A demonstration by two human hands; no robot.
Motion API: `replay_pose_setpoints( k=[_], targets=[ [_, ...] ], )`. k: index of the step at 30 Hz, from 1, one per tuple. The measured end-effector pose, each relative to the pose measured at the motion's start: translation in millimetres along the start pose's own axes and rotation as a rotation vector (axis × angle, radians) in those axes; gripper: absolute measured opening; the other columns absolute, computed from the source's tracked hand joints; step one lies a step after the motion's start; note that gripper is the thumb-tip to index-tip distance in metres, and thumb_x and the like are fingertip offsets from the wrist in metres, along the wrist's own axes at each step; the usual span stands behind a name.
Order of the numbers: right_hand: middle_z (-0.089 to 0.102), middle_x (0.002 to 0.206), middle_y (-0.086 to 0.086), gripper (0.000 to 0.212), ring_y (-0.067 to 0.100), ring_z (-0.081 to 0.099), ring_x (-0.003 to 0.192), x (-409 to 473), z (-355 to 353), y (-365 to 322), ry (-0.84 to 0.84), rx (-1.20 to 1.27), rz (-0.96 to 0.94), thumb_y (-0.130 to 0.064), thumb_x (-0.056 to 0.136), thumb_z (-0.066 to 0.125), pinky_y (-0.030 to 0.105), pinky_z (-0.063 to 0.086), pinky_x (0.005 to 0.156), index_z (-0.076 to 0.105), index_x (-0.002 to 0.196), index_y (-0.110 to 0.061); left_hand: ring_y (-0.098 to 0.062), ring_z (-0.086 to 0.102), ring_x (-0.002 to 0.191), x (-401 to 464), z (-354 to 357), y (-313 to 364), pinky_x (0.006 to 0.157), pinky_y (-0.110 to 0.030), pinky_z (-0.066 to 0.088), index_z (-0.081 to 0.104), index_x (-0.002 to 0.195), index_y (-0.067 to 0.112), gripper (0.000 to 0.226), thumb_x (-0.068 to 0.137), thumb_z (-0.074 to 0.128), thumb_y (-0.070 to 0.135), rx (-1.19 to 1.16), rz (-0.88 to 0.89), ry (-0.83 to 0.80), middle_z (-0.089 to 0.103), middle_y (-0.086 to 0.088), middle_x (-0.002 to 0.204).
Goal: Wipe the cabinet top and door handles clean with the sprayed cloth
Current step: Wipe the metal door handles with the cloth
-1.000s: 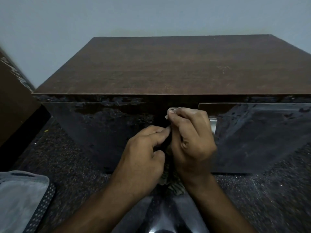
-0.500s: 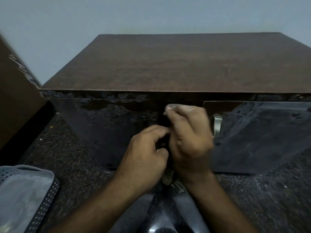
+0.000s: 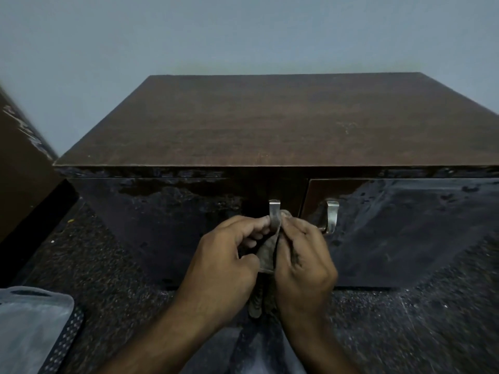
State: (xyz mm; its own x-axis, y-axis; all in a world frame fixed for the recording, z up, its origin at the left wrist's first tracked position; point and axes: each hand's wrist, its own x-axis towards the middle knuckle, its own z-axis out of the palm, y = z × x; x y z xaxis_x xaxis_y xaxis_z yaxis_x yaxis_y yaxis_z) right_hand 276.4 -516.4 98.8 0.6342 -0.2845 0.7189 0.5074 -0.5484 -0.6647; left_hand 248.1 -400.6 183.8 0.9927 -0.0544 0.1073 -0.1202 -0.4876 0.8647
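Head view: both hands' grip pinched on grubby grey cloth (image 3: 267, 255), wrapped round metal handle (image 3: 274, 214).

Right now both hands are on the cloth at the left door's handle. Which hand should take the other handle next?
Right, probably. The right hand sits beside the right door handle, nearly touching it, and already grips the cloth. The left hand lies beyond the left door handle.

Dim room: grey-blue wall (image 3: 189, 36), dark speckled floor (image 3: 108, 265) (gritty-looking).
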Motion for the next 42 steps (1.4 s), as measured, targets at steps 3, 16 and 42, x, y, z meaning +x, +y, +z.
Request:
replay_pose_setpoints(
  k=[3, 16, 42],
  targets=[
    [0.071, 0.102, 0.009, 0.028, 0.009, 0.068, 0.097, 6, -2, -12, 0.032, 0.073, 0.100, 0.018, 0.083, 0.069, 0.010, 0.050, 0.089, 0.075, 0.106, 0.002, 0.009, 0.055, 0.105, -1, -1, 0, 0.089, -0.007, 0.044, 0.062, 0.125, 0.033, 0.068, 0.078, 0.055, -0.015, 0.018, 0.001, -0.006, 0.062, 0.026, 0.108],
    [0.065, 0.106, 0.021, 0.028, 0.027, 0.065, 0.100, 4, 2, -14, 0.008, -0.084, -0.179, 0.000, 0.093, 0.069, 0.034, 0.058, 0.081, 0.068, 0.120, 0.005, 0.002, 0.062, 0.099, -3, 0, 0, 0.076, -0.009, 0.049, 0.068, 0.114, 0.036, 0.064, 0.078, 0.053, -0.015, -0.020, -0.052, -0.045, 0.066, 0.021, 0.106],
    [0.067, 0.094, 0.011, 0.010, 0.010, 0.064, 0.095, -5, 10, -5, 0.155, 0.091, 0.023, 0.008, 0.080, 0.076, 0.014, 0.051, 0.087, 0.071, 0.089, 0.005, 0.003, 0.066, 0.089, -2, -2, -6, 0.076, -0.011, 0.052, 0.064, 0.108, 0.047, 0.056, 0.085, 0.056, -0.002, 0.013, -0.073, 0.020, 0.070, 0.019, 0.094]
  ],
)
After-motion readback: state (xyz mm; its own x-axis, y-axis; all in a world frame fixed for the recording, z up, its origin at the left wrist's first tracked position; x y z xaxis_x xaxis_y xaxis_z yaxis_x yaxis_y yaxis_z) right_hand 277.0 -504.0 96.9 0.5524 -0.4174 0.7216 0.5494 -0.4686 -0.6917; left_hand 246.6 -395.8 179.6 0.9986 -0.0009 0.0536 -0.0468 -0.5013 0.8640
